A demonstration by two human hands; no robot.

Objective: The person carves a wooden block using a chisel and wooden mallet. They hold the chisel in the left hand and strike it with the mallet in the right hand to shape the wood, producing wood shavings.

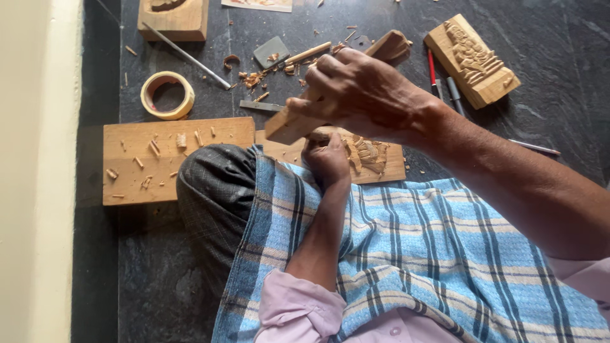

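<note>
A blue checked cloth point(432, 254) covers the lap. Just beyond it, the left hand point(327, 159) rests closed on a half-carved panel point(372, 159) lying on the floor point(559, 114); what it grips is hidden. Above, the right hand point(359, 89) grips a wooden mallet point(298, 121), raised over the panel. Left lies a plank point(171, 155) with chips, farther off a tape roll point(168, 95) and a finished carving point(471, 60).
</note>
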